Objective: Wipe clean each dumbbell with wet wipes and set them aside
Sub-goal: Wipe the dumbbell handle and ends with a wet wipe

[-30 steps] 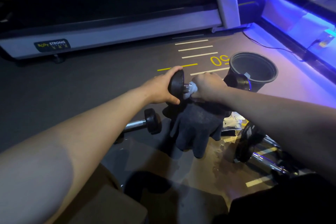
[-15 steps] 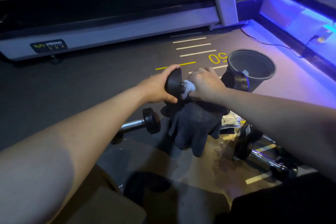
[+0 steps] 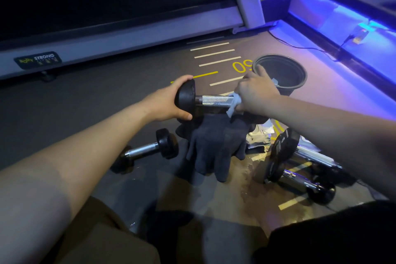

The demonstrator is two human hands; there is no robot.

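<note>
R hand (image 3: 256, 92) slid right, dumbbell (image 3: 216, 100) handle bared

Dumbbell (image 3: 214, 100): matt black rubbery heads, shiny knurled metal handle. Gloves (image 3: 216, 146): dark knit cloth.

Dark gym floor (image 3: 107, 109) with yellow markings, 1 dumbbell (image 3: 147, 150), black bucket (image 3: 285, 88), treadmill base (image 3: 120, 38)

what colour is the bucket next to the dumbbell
Black bucket, seen in the head view, the only one.
</note>
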